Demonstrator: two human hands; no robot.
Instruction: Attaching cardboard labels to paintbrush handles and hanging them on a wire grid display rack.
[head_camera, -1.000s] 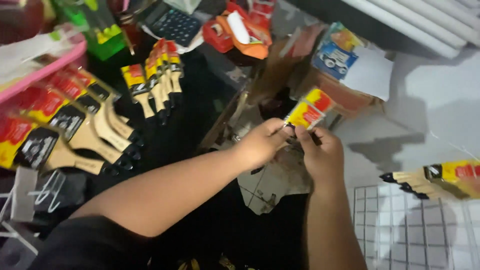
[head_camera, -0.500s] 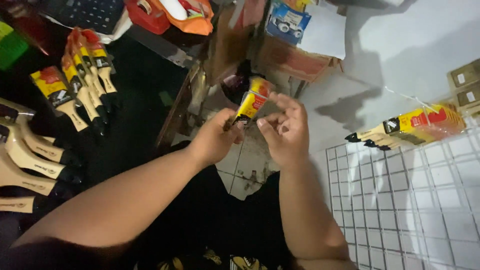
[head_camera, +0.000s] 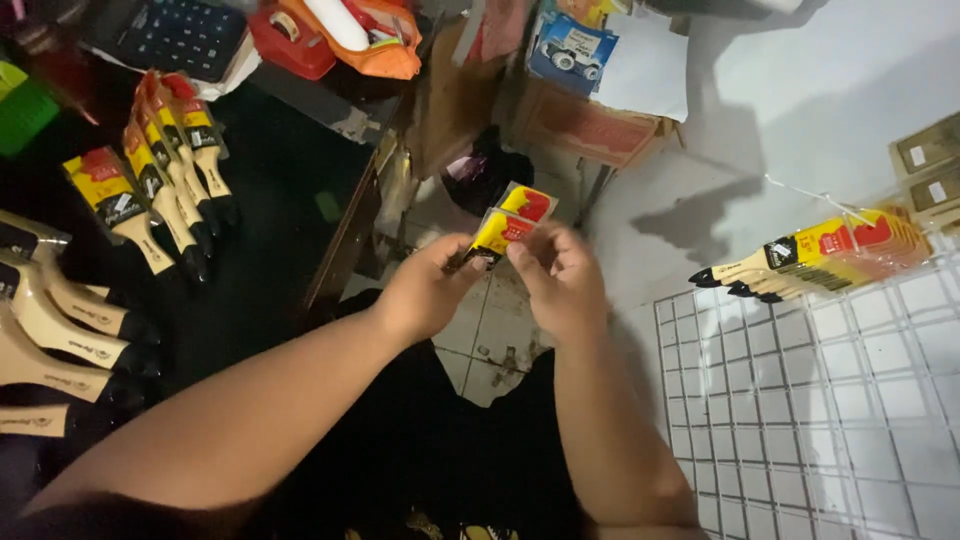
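My left hand (head_camera: 428, 290) and my right hand (head_camera: 560, 278) meet in the middle of the view. Together they grip a small paintbrush in a yellow and red sleeve (head_camera: 508, 226); its handle is hidden between the fingers. A bundle of similar sleeved paintbrushes (head_camera: 818, 250) hangs on the white wire grid panel (head_camera: 800, 400) at the right, apart from my right hand.
Rows of wooden-handled paintbrushes (head_camera: 150, 190) lie on the dark table (head_camera: 270, 260) at the left, with larger ones (head_camera: 60, 330) nearer me. A calculator (head_camera: 170, 35), an orange pouch (head_camera: 350, 30) and cardboard boxes (head_camera: 590, 125) stand at the back. Tiled floor (head_camera: 490, 340) shows below my hands.
The view has shifted, so the hands and brush sit slightly lower and more central. Both hands keep hold of the sleeved brush, which has turned a little.
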